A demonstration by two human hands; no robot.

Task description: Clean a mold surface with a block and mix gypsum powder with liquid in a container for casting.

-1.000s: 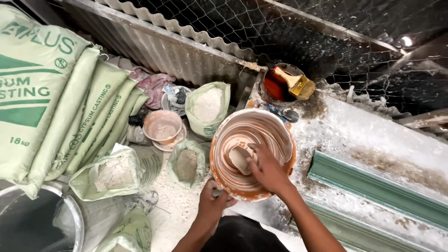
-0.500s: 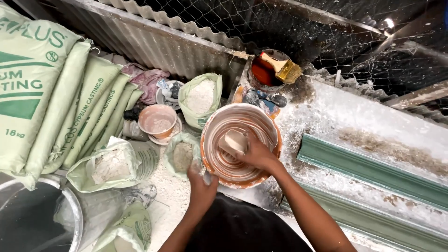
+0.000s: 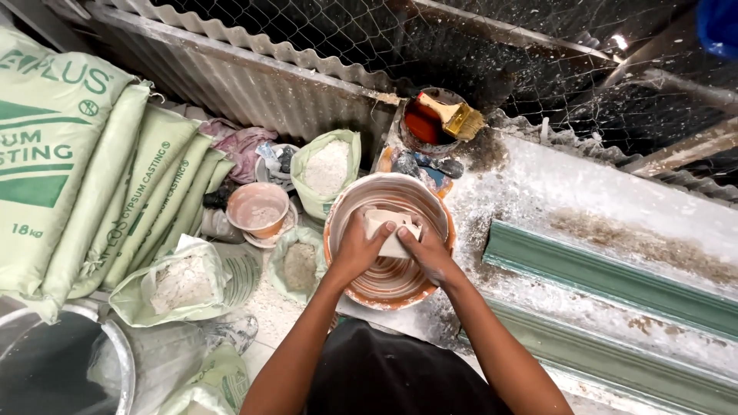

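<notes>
An orange bowl point(image 3: 388, 288) smeared with white plaster sits at the edge of a white worktop. Both hands are inside it, gripping a pale rectangular block point(image 3: 384, 228). My left hand point(image 3: 358, 247) holds the block's left side. My right hand point(image 3: 425, 252) holds its right side, fingers curled over the top edge.
Green plaster sacks point(image 3: 92, 184) lean at the left. Open bags of white powder point(image 3: 327, 170) point(image 3: 181, 283) and grey powder point(image 3: 298, 265), a small pink bowl point(image 3: 257, 209), a metal basin point(image 3: 61, 376), a red tin with a brush point(image 3: 438, 119), and a green moulding point(image 3: 607, 280) surround the bowl.
My left hand rose from the bowl's lower rim into the bowl and took hold of the block beside my right hand. The view shifted slightly.
</notes>
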